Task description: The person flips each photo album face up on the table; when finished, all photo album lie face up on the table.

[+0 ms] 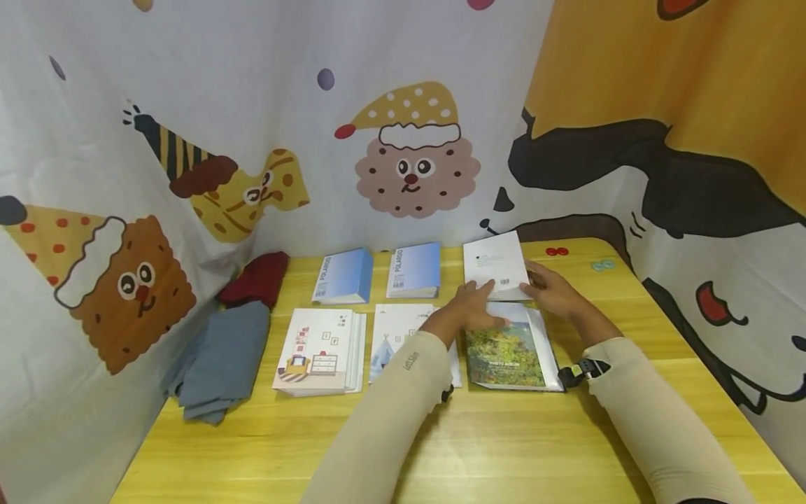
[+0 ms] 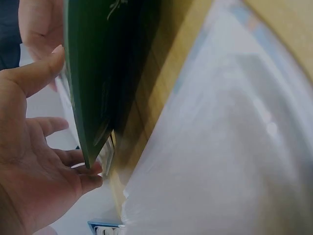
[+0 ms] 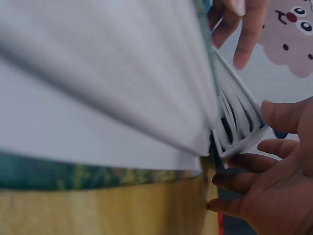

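Observation:
A small white album [image 1: 496, 262] lies at the back right of the table, its back cover up. My right hand [image 1: 553, 288] is at its lower right corner; in the right wrist view, the thumb and fingers [image 3: 274, 115] pinch that corner beside the fanned pages [image 3: 239, 110]. My left hand [image 1: 469, 306] reaches to its near left edge, fingers mostly straight. Just in front lies a photo album [image 1: 510, 353] with a leafy landscape cover, partly under my left hand. In the left wrist view, the left thumb [image 2: 41, 73] overlaps the edge of a dark green cover [image 2: 93, 73].
Two blue albums, one left [image 1: 343, 276] and one right [image 1: 413, 271], stand along the back. Two white illustrated albums, one with furniture [image 1: 317, 350] and one with a tent [image 1: 390, 332], lie in front. Grey cloth [image 1: 223, 357], dark red cloth [image 1: 258, 280] and hair ties [image 1: 557, 251] lie around.

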{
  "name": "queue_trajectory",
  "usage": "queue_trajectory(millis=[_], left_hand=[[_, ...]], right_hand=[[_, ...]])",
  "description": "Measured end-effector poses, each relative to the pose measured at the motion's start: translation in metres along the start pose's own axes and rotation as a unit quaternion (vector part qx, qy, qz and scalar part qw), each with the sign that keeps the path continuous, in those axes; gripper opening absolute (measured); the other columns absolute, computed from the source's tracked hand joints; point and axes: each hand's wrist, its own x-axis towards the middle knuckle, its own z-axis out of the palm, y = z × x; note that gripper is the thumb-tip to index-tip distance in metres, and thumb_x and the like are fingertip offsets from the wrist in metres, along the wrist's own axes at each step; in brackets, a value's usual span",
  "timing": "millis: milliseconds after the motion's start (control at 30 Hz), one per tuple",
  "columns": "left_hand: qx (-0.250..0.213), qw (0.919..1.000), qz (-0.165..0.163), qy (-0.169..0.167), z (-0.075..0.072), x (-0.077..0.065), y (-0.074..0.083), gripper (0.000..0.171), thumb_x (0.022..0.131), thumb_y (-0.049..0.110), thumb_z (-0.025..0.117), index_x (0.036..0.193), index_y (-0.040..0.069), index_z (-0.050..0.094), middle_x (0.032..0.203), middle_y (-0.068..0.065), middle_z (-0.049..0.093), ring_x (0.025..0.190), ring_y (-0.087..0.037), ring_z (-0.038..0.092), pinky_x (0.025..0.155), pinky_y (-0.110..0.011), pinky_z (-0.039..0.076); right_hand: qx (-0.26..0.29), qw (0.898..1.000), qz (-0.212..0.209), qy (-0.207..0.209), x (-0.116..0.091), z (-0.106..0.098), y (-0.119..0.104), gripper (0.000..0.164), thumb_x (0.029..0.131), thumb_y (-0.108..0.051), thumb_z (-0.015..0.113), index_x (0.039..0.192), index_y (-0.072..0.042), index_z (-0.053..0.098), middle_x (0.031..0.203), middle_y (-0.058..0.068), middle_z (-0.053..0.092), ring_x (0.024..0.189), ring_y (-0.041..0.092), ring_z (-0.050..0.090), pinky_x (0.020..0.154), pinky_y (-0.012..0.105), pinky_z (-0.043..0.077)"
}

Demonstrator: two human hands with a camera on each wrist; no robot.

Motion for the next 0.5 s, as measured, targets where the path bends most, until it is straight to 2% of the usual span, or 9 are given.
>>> queue_trajectory(millis=[100, 233, 400, 433, 500], left_hand=[[-0.017, 0.9997, 0.015, 0.008, -0.004, 0.001, -0.002, 0.103, 0.101, 0.058, 0.073, 0.178, 0.032, 0.01, 0.185, -0.015, 0.015, 0.172, -0.036, 0.015, 0.136, -0.06, 0.026], [-0.068, 0.9964, 0.049, 0.017, -0.007, 0.005, -0.004, 0.106, 0.103, 0.05, 0.075, 0.178, 0.029, 0.003, 0.185, -0.016, 0.015, 0.172, -0.033, 0.018, 0.138, -0.053, 0.024], [-0.123, 0.9893, 0.073, 0.026, -0.01, 0.008, -0.006, 0.108, 0.103, 0.04, 0.077, 0.178, 0.028, 0.0, 0.185, -0.014, 0.01, 0.173, -0.031, 0.013, 0.139, -0.052, 0.021], [-0.128, 0.9884, 0.075, 0.032, -0.01, 0.009, -0.007, 0.107, 0.104, 0.039, 0.077, 0.178, 0.027, 0.001, 0.185, -0.013, 0.012, 0.172, -0.031, 0.015, 0.139, -0.052, 0.022], [-0.139, 0.9854, 0.088, 0.045, -0.011, 0.01, -0.007, 0.106, 0.104, 0.035, 0.077, 0.178, 0.024, 0.002, 0.184, -0.014, 0.02, 0.17, -0.033, 0.025, 0.138, -0.052, 0.026]], right_hand=[[0.02, 1.0, -0.004, 0.02, -0.005, -0.001, -0.008, 0.08, 0.115, -0.032, 0.058, 0.177, -0.014, 0.012, 0.18, 0.025, 0.024, 0.164, 0.056, 0.027, 0.127, 0.074, 0.031], [0.049, 0.997, -0.013, 0.052, -0.008, -0.001, -0.018, 0.077, 0.114, -0.033, 0.06, 0.175, -0.007, 0.022, 0.177, 0.025, 0.032, 0.162, 0.053, 0.033, 0.128, 0.071, 0.033], [0.101, 0.99, -0.046, 0.093, -0.012, 0.0, -0.03, 0.067, 0.113, -0.025, 0.063, 0.168, 0.002, 0.036, 0.175, 0.025, 0.038, 0.164, 0.047, 0.033, 0.132, 0.065, 0.031], [0.11, 0.987, -0.057, 0.101, -0.012, 0.0, -0.033, 0.064, 0.112, -0.023, 0.063, 0.166, 0.002, 0.04, 0.174, 0.024, 0.04, 0.164, 0.046, 0.034, 0.132, 0.063, 0.031], [0.127, 0.982, -0.077, 0.119, -0.012, 0.001, -0.037, 0.059, 0.112, -0.02, 0.063, 0.164, 0.001, 0.045, 0.171, 0.023, 0.045, 0.162, 0.043, 0.039, 0.131, 0.048, 0.04]])
